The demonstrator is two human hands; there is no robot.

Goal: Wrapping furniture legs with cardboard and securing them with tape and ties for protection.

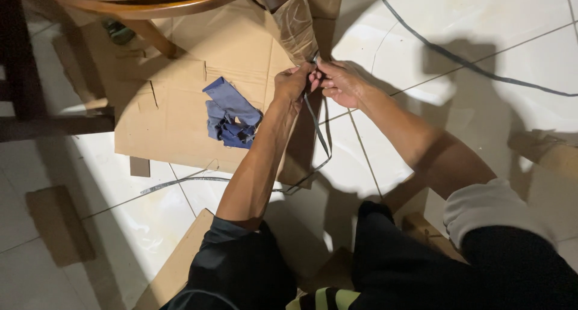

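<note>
Grey strap [317, 129] is being cinched: both hands [293, 81] [340, 82] gripping it against the plastic-wrapped leg [296, 24], best pulled evenly.

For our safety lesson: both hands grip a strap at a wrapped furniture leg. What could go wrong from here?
1. The strap is pinched between left hand and right hand; it might slip or cut into fingers.
2. Its slack loops across the floor tiles by the person's knees, possibly snagging.
</note>
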